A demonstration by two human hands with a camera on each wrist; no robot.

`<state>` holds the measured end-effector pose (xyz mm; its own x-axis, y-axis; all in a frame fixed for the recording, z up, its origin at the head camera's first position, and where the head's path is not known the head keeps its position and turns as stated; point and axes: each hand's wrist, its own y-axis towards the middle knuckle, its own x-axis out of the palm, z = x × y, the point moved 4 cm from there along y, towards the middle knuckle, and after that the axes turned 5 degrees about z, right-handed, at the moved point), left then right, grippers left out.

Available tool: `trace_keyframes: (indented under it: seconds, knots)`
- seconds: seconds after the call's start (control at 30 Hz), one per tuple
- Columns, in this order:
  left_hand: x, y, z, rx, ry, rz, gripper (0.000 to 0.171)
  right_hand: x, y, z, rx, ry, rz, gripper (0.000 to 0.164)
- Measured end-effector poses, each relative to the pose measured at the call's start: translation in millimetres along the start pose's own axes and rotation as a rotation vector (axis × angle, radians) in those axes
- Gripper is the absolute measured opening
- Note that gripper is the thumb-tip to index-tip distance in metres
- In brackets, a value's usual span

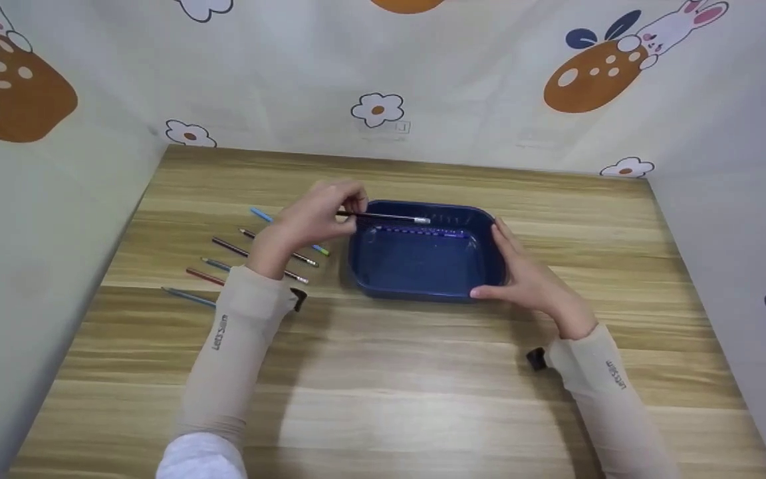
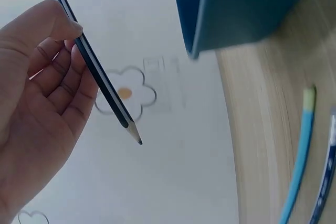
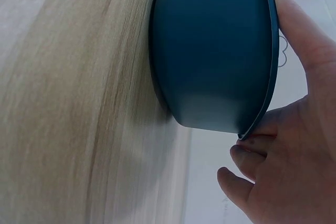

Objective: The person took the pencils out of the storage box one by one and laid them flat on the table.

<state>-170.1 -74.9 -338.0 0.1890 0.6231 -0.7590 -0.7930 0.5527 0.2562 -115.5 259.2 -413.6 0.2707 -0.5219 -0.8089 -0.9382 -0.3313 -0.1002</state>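
Observation:
My left hand (image 1: 316,211) pinches a dark pencil (image 1: 393,217) between thumb and fingers, over the far left part of a blue plastic bin (image 1: 416,295). In the left wrist view the pencil (image 2: 102,72) shows black and white stripes, its sharpened tip pointing down and its other end up past the thumb. My right hand (image 1: 534,278) holds the bin's right end, thumb at the near rim and fingers at the far right corner. Inside the bin, a purple patterned pencil (image 1: 423,231) lies along the far wall.
Left of the bin, several pencils lie slanted on the wood-grain table (image 1: 389,399), among them a light blue one with a green end (image 1: 321,250) and a red one (image 1: 203,275). My left forearm partly covers them. A printed white curtain (image 1: 463,80) encloses the back and sides.

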Motion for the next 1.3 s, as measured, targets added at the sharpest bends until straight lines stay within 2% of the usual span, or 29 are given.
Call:
trace_keyframes:
  seconds: [0.1,0.23,0.43,0.63,0.77,0.87,1.0,1.1,1.3]
  knots:
    - [-7.1,-2.6,-8.5,0.006,0.042,0.033,0.015,0,-1,0,-0.012,-0.002,0.004,0.124]
    - [-13.8,-3.6,-19.4,-0.013,0.147,0.051,0.017,-1,-1,-1,-0.031,-0.011,0.015,0.123]
    - [-18.7,-5.5,-37.6,-0.073,0.289,0.024,0.018,-1,-1,-2,-0.025,-0.006,0.010,0.123]
    - [-24.4,-3.5,-58.1,-0.072,0.394,0.028,0.020,0,0,-1,-0.020,-0.010,0.008,0.124]
    - [-23.6,0.8,-73.7,-0.087,0.457,-0.013,0.020,0,-1,-1,-0.020,-0.003,0.011,0.124]
    - [-20.3,2.4,-85.9,-0.125,0.460,-0.059,0.019,1,-1,-1,-0.025,-0.001,0.012,0.123]
    - [-19.0,0.9,-99.6,-0.190,0.435,-0.082,0.018,1,-1,-2,-0.033,-0.008,0.010,0.124]
    - [-20.6,-1.9,-107.1,-0.242,0.434,-0.091,0.014,1,-2,-2,-0.031,-0.001,0.013,0.124]
    - [-21.0,-4.7,-118.2,-0.299,0.465,-0.133,0.011,-1,-3,-2,-0.022,0.016,0.014,0.124]
